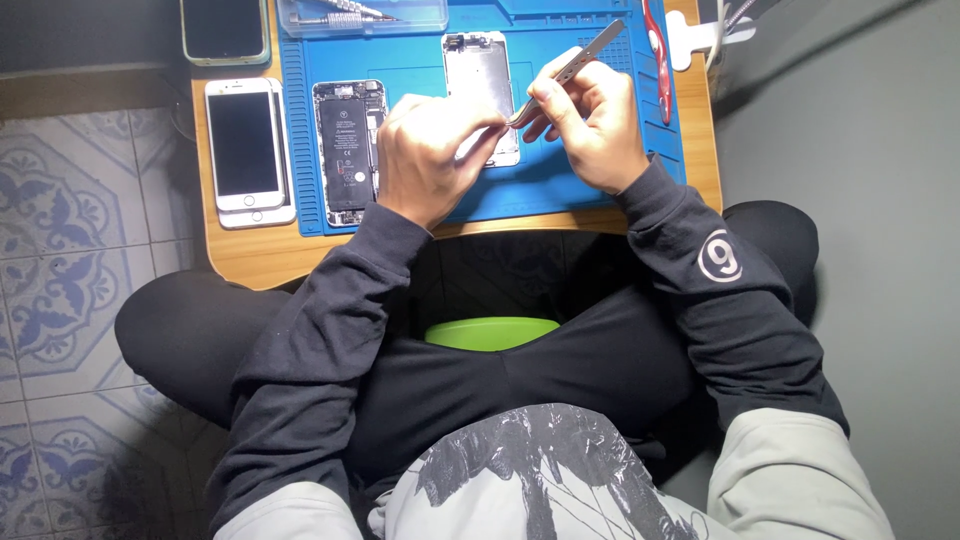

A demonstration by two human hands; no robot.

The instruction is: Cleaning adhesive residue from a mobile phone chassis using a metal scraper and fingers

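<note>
On the blue work mat (560, 185) lies a detached phone screen panel (478, 75), back side up. My left hand (430, 150) rests on its lower end, fingers curled and pinching at something too small to make out. My right hand (592, 125) grips metal tweezers (575, 65), their tips pointing down-left to where my left fingers meet. An opened phone body (348, 150) with its black battery showing lies on the mat just left of my left hand.
A white phone (245, 145) lies on the small wooden table (260, 255), left of the mat. Another phone (224, 30) and a clear tool box (360, 15) sit at the far edge. A red-handled tool (660, 60) lies on the right. A green bowl (490, 332) sits under the table.
</note>
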